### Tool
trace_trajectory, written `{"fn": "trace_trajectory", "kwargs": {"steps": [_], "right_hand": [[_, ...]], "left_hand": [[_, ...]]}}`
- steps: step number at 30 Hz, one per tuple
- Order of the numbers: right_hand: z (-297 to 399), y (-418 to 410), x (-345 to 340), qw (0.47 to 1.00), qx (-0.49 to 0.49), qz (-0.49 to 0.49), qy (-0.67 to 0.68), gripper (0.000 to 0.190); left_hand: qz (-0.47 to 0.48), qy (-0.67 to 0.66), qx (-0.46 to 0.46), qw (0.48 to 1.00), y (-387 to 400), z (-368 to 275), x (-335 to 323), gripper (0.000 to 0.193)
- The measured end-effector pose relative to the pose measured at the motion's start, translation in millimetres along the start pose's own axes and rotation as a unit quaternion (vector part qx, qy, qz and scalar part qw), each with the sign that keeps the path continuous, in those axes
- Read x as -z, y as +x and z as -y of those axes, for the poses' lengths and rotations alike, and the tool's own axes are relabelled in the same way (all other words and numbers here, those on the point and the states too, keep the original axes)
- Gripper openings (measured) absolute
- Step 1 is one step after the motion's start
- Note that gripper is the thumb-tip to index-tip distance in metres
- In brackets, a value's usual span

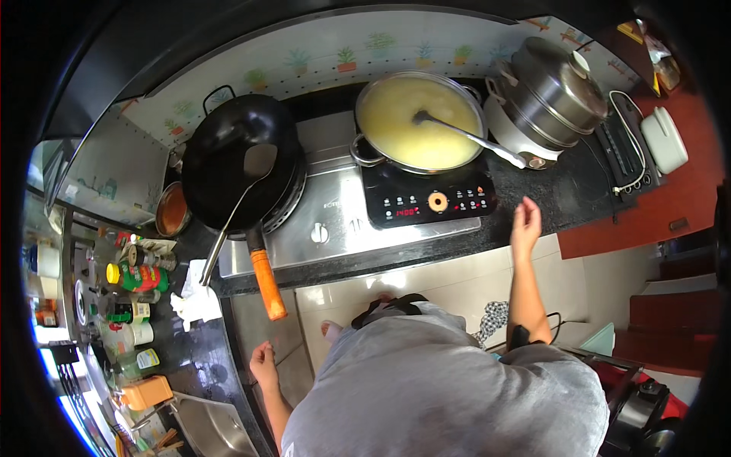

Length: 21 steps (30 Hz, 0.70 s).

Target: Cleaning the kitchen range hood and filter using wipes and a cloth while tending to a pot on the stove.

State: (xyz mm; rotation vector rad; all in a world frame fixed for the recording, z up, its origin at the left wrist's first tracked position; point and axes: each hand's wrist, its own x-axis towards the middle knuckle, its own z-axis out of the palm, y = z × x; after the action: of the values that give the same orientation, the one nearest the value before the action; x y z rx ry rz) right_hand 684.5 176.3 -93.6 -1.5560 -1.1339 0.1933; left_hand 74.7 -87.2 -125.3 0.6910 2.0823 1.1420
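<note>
My right hand [526, 225] hangs in the air by the counter's front edge, right of the induction cooker [431, 200], with nothing in it. Lower left, my left hand [264, 365] is beside the counter, its fingers curled; nothing shows in it. On the induction cooker, whose display is lit, stands a wide steel pot [368, 155] of pale yellow liquid food. A ladle [457, 130] rests in it, its handle over the rim. To the left, a black wok [228, 137] sits on the gas stove [325, 205], with a metal spatula [240, 200] leaning inside and an orange-brown handle pointing towards me.
A steel steamer [551, 97] stands at the back right, near a power strip [625, 148] and a pale lidded box [664, 140]. Bottles and jars [140, 277] line the left counter, beside crumpled white paper [197, 300]. A sink [214, 425] lies lower left.
</note>
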Motion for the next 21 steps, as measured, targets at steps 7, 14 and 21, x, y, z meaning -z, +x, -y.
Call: {"fn": "trace_trajectory", "kwargs": {"steps": [7, 14, 21], "right_hand": [[81.5, -35.2, -15.8, 0.962, 0.182, 0.074, -0.187, 0.059], [92.7, -26.3, -19.2, 0.97, 0.181, 0.006, -0.161, 0.06], [157.1, 47.8, -27.9, 0.895, 0.28, 0.05, -0.345, 0.059]], "left_hand": [[0.046, 0.04, 0.004, 0.998, 14.3, -10.6, -2.6, 0.018], [0.076, 0.066, 0.006, 0.995, 11.0, -8.6, 2.8, 0.02], [0.107, 0.074, 0.074, 0.989, -5.2, 0.7, 11.8, 0.022]]}}
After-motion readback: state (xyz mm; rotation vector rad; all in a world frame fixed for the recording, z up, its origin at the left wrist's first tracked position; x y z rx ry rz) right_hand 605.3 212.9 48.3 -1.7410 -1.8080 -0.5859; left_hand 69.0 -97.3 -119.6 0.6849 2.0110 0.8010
